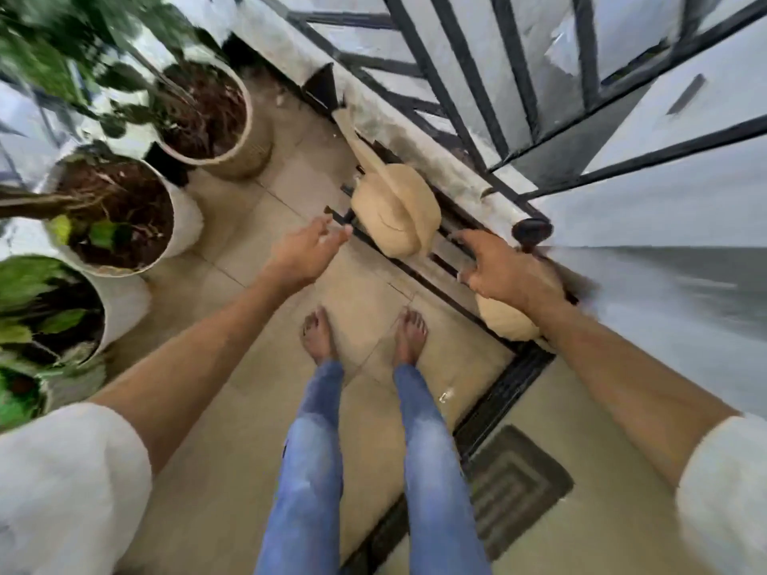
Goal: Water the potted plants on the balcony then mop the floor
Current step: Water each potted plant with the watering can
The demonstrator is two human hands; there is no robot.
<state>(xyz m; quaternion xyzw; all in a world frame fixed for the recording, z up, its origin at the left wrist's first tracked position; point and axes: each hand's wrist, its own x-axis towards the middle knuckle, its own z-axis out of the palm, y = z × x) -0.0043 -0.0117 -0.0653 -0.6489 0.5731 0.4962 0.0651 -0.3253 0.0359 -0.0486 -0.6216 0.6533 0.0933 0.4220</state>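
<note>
Hands, left hand [309,251] and right hand [504,271], loosely spread, holding nothing.

I wear white sleeves [70,471] pushed up past my elbows. My jeans [307,471] are faded blue, and my feet [317,334] are bare.

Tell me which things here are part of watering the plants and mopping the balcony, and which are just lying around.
Part of the job:
tan watering can
potted plants: far pot, middle pot, near pot
tiled floor
left hand and right hand, both empty

Just lying about:
doormat
second tan object, partly hidden under the right hand
</note>
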